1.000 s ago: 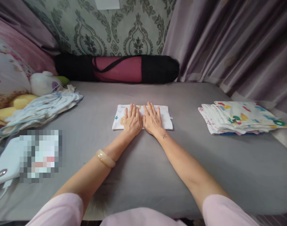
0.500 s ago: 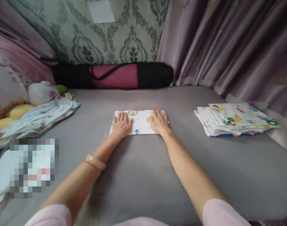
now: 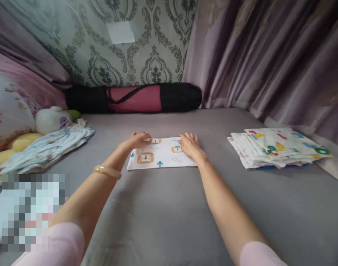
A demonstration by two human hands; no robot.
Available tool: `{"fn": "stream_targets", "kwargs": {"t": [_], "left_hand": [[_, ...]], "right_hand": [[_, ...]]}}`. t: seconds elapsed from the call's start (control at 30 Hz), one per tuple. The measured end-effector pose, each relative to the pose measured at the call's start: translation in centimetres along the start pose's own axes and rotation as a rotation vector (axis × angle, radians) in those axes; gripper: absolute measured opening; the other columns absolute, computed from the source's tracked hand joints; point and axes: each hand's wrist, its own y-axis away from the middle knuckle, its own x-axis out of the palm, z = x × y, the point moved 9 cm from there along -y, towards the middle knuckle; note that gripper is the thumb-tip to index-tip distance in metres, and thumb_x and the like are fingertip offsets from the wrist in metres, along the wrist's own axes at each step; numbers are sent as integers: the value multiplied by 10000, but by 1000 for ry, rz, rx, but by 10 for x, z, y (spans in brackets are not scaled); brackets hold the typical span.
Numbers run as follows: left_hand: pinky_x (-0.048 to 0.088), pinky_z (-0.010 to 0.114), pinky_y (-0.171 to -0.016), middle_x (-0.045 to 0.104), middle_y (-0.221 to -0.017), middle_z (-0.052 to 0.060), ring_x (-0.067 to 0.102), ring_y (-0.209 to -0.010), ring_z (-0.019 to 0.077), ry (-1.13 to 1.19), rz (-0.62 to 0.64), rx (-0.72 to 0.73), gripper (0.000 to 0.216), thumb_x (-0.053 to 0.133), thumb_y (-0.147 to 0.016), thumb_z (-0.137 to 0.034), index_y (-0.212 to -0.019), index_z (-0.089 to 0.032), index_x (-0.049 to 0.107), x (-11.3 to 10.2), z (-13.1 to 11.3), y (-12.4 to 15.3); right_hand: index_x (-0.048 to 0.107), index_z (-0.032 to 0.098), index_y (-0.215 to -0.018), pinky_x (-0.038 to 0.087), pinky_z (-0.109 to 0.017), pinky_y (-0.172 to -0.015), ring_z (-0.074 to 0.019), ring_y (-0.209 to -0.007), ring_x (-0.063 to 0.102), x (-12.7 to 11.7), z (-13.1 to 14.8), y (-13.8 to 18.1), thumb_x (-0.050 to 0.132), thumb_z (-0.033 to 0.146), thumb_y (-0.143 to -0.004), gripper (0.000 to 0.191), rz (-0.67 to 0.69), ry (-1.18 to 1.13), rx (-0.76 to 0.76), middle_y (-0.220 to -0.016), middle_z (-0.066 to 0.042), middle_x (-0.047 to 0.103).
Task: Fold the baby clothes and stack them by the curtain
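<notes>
A white folded cloth [image 3: 163, 157] printed with yellow lion faces and green arrows lies flat on the grey bed sheet in front of me. My left hand [image 3: 139, 139] is at its far left corner, fingers curled down over the far edge. At the far right corner, my right hand [image 3: 189, 144] bends its fingers over the same edge, its palm side facing the cloth. The fingertips of both hands are partly hidden. Each hand appears to pinch the cloth's far edge.
A stack of folded printed cloths [image 3: 280, 147] lies to the right. On the left are a loose pile of pale cloths [image 3: 49, 146], a white plush toy [image 3: 51, 120] and a blurred-out object [image 3: 30, 210]. A long black and red bag [image 3: 132, 99] lies along the wall.
Both hands, earlier laid flat on the cloth with fingers spread, now curl at its far edge. The left hand moved away from me and uncovered a lion print. The view tilted up slightly.
</notes>
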Motion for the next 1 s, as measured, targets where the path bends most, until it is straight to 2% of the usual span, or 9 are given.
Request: {"fn": "stream_targets", "kwargs": {"t": [0.13,0.27,0.37,0.47,0.6,0.7,0.87,0.93,1.0], "left_hand": [[440,325,-872,686,-1120,74,620,-972,228,69,127,-35,412,519,-783,-386,-1139,-207,625,-5,-1,-3],[454,279,-742,703,-968,66,621,-873,219,209,100,-11,424,573,-716,-450,-1020,-168,657,-11,2,0],[464,273,-738,704,-930,51,622,-868,207,429,89,66,451,595,-704,-505,-996,-166,648,-21,2,12],[486,286,-789,718,-989,44,638,-902,205,633,130,132,450,648,-704,-507,-1020,-186,660,-37,-1,28],[512,305,-782,733,-963,39,658,-876,211,660,155,170,432,698,-696,-488,-1006,-187,704,-69,-12,48],[522,290,-743,733,-920,31,658,-836,199,611,-24,164,415,697,-693,-492,-969,-182,720,-106,-18,58],[514,284,-758,722,-956,51,641,-838,188,494,-554,162,405,659,-757,-470,-1026,-171,712,-164,-14,87],[503,308,-799,721,-940,63,635,-826,190,388,-625,185,381,620,-790,-446,-1033,-166,709,-163,-15,97],[472,363,-891,722,-883,62,633,-807,194,261,-553,231,343,572,-814,-411,-1011,-169,714,-141,-21,99]], "right_hand": [[618,195,-1209,282,-450,-1044,-279,-1145,462,-5,3,-2,453,227,-959,301,-20,20,-26,-1189,-113,573],[679,208,-1066,287,-431,-1034,-272,-1136,464,-20,2,-4,514,243,-935,213,-30,-33,-31,-1163,-98,583],[686,199,-1020,291,-403,-1041,-247,-1129,501,-40,3,-2,557,240,-916,170,-1,-120,-67,-1154,-82,623],[692,207,-1005,377,-333,-941,-209,-1018,592,-63,4,3,593,259,-898,155,60,-247,-97,-1052,-53,692],[709,225,-940,425,-278,-785,-182,-856,639,-96,-1,11,656,335,-851,152,-6,-372,-79,-912,-19,728],[708,220,-902,428,-279,-772,-182,-832,630,-124,-1,15,674,351,-838,150,-179,-421,-103,-893,-16,723],[689,218,-982,408,-324,-893,-205,-977,580,-167,10,26,592,232,-885,138,-512,-416,-233,-996,-42,692],[686,220,-1006,397,-325,-916,-201,-1002,569,-166,16,28,546,140,-868,212,-446,-390,-280,-1027,-38,688],[695,220,-996,398,-299,-902,-188,-986,580,-148,20,26,524,78,-821,283,-241,-366,-290,-1023,-25,694]]}}
